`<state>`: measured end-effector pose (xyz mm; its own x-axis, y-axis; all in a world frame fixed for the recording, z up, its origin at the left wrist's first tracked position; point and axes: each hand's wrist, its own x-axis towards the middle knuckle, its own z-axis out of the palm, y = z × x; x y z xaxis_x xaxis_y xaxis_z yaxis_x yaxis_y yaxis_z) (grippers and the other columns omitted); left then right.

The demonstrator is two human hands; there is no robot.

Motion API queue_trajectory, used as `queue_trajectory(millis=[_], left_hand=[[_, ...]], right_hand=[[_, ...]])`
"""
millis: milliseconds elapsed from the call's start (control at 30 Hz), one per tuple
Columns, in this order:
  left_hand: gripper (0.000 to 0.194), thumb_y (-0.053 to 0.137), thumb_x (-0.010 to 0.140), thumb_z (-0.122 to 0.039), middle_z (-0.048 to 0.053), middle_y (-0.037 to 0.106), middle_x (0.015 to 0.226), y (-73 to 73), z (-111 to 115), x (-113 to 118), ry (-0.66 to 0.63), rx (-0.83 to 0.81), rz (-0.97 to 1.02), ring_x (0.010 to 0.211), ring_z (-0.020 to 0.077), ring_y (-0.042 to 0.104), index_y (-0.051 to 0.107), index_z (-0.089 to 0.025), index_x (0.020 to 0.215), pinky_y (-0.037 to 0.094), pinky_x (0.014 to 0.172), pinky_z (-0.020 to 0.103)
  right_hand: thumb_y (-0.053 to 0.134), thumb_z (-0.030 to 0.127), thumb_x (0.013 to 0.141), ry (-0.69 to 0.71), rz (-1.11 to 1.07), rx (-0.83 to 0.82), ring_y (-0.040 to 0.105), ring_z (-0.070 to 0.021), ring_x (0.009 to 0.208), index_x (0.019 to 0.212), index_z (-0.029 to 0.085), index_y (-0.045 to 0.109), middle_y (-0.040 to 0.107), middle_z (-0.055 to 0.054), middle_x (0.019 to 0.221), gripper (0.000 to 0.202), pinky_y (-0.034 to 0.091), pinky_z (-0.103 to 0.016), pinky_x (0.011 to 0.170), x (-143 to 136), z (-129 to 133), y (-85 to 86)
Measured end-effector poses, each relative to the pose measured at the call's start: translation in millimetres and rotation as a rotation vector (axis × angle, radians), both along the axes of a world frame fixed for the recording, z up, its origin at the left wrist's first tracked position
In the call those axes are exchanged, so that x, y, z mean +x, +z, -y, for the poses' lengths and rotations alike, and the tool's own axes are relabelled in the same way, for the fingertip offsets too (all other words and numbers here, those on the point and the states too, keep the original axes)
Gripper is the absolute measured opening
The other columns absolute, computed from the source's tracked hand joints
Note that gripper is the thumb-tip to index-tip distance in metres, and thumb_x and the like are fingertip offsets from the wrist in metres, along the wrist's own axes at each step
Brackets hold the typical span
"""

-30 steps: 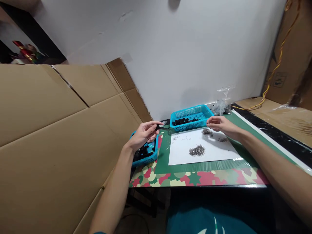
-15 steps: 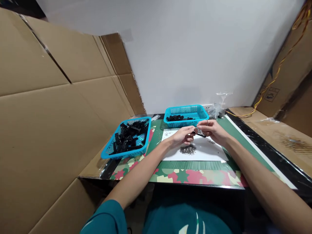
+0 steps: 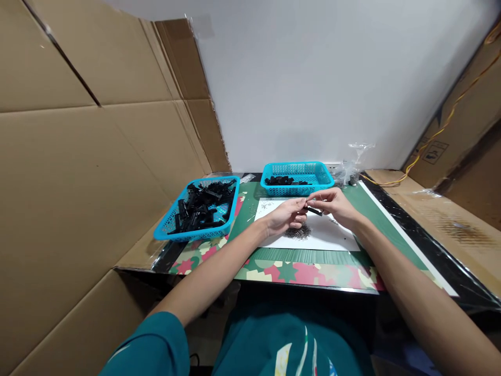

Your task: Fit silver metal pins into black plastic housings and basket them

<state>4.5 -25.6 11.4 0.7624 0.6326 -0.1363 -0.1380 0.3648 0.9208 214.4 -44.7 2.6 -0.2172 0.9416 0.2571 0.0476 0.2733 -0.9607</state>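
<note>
Over a white sheet, my left hand is closed on a slim black part. My right hand meets it there, its thumb and fingertips pinched together at the part's left end; whatever they pinch is too small to make out. Just below my left hand's fingers lies a pile of small metal pieces, partly covered by them. A blue basket at the left holds many black parts. Behind my hands, a second blue basket holds fewer black parts.
Clear plastic bags stand by the wall, right of the rear basket. Cardboard panels rise at the left. A yellow cable runs down the right side. The table's front edge has a patterned strip.
The view has shifted, so the baskets and sheet appear slightly higher and farther left. My right hand's fingertips have come closer to my left hand's, over the black part.
</note>
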Motion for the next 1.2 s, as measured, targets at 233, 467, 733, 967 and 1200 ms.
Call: queue_trajectory(millis=[233,467,733,967,1200], left_hand=[[0.053,0.079,0.085,-0.067,-0.008,0.032,0.068,-8.2,-6,3,0.345,0.412,-0.126,0.054,0.0085,0.031,0.054,-0.021,0.090,0.020,0.049,0.022],[0.043,0.063,0.100,-0.061,0.001,0.058,0.085,-13.1,-9,3,0.408,0.851,-0.321,0.077,0.0156,0.050,0.061,-0.019,0.091,0.042,0.071,0.029],[0.031,0.052,0.108,-0.045,0.007,0.069,0.103,-18.9,-13,1,0.363,0.997,-0.447,0.099,0.0228,0.063,0.066,-0.019,0.100,0.050,0.090,0.036],[0.035,0.053,0.109,-0.038,0.013,0.072,0.141,-19.5,-12,-4,0.268,1.114,-0.596,0.131,0.0294,0.065,0.073,-0.020,0.131,0.048,0.113,0.044],[0.034,0.061,0.106,-0.040,0.010,0.078,0.133,-7.6,-5,-8,0.165,1.197,-0.688,0.121,0.0298,0.071,0.077,-0.022,0.129,0.054,0.101,0.042]], right_hand=[[0.085,0.060,0.079,-0.113,0.028,0.055,0.038,-0.0116,0.059,0.086,0.018,0.080,0.054,0.002,0.064,0.043,0.029,-0.029,0.054,-5,-4,-1.9],[0.083,0.061,0.079,-0.066,0.124,0.092,0.051,-0.0153,0.067,0.082,0.015,0.079,0.068,-0.005,0.077,0.046,0.037,-0.030,0.060,-8,-7,-3.7],[0.078,0.056,0.084,-0.073,0.179,0.101,0.048,-0.0140,0.063,0.082,0.015,0.079,0.066,-0.004,0.073,0.041,0.035,-0.029,0.057,-3,-8,-6.7],[0.077,0.036,0.074,-0.143,0.299,-0.105,0.038,-0.0109,0.053,0.064,0.016,0.069,0.049,0.001,0.053,0.024,0.027,-0.028,0.050,19,-12,-6.7],[0.070,0.026,0.071,-0.122,0.406,-0.241,0.034,-0.0092,0.048,0.056,0.018,0.062,0.045,0.003,0.050,0.018,0.024,-0.028,0.048,23,-13,-6.2]])
